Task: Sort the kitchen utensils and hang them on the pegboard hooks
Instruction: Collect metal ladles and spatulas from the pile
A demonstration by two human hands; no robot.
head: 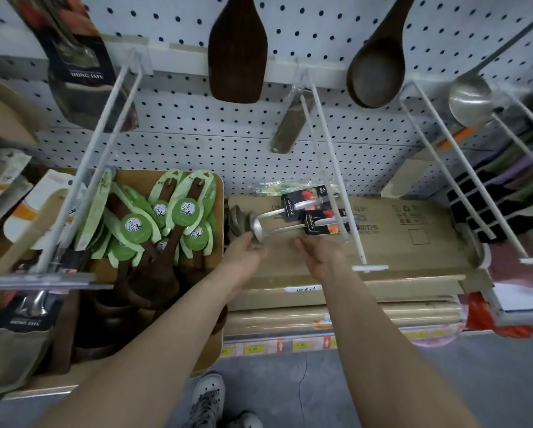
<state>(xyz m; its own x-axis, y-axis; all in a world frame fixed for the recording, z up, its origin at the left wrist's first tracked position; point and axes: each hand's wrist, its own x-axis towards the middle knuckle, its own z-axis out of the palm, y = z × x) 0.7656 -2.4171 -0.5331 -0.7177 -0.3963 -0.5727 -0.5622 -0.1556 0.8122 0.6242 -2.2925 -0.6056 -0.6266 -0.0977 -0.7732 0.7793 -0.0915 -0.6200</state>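
Note:
Two steel ladles [260, 225] with black card sleeves [317, 225] lie side by side on a flat cardboard box [398, 242] on the shelf. My left hand [245, 253] reaches to their bowls, its fingertips touching the nearer bowl; no closed grip shows. My right hand [321, 254] hovers just right of it over the box, fingers relaxed and holding nothing. Long white wire hooks [330, 168] stick out of the white pegboard [197, 125] above both hands; the middle one passes over the ladle handles.
On the pegboard hang a dark wooden spatula [237, 50], a wooden spoon [376, 66], a steel ladle [469, 97] and a packaged utensil [76, 63]. A carton of green-labelled wooden spoons [166, 217] stands at the left. More wire hooks [463, 171] jut out on the right.

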